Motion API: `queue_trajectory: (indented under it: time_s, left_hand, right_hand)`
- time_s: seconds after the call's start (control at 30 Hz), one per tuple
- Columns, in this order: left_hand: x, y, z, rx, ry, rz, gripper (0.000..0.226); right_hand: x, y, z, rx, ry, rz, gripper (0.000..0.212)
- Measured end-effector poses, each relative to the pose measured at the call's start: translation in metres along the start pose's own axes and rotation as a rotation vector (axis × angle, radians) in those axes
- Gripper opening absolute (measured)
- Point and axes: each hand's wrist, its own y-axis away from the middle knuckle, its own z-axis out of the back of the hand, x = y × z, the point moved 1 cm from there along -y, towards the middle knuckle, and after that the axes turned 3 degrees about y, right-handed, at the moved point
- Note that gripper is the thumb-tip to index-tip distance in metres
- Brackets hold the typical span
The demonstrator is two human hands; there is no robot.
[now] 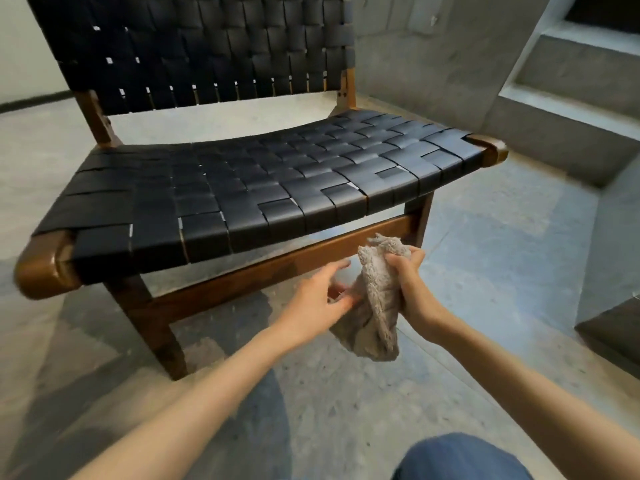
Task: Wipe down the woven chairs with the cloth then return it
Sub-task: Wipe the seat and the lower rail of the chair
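Both forearms outstretched, right hand (pixel 412 285) fisted round the cloth (pixel 375 317), left hand (pixel 318 296) loose-fingered against it

The setting looks like a sparely furnished living space in a modern home or lounge, though which of the two cannot be told. A low lounge chair (pixel 263 188) with a dark wooden frame and black woven straps fills the centre of the frame, standing on a polished grey concrete floor (pixel 485 271). Grey concrete walls (pixel 433 64) rise at upper right, with built-in concrete steps (pixel 581 81) along the right edge.
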Motion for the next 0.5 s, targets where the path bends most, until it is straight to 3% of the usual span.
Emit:
queue_trajectory:
  time_s: [0.13, 0.27, 0.4, 0.5]
  left_hand:
    - [0.029, 0.012, 0.004, -0.02, 0.096, 0.064, 0.026]
    - [0.06, 0.041, 0.022, -0.196, 0.142, 0.154, 0.021]
    - [0.089, 0.07, 0.044, -0.35, 0.15, 0.233, 0.015]
    - [0.105, 0.084, 0.06, -0.351, 0.139, 0.246, 0.016]
  right_hand:
    - [-0.006, 0.002, -0.019, 0.166, 0.302, 0.027, 0.022]
    - [-0.019, 0.001, -0.026, 0.036, 0.736, 0.25, 0.025]
    - [-0.022, -0.005, -0.04, 0.083, 0.863, 0.127, 0.035]
    - [-0.022, -0.014, -0.052, 0.181, 1.003, 0.066, 0.052]
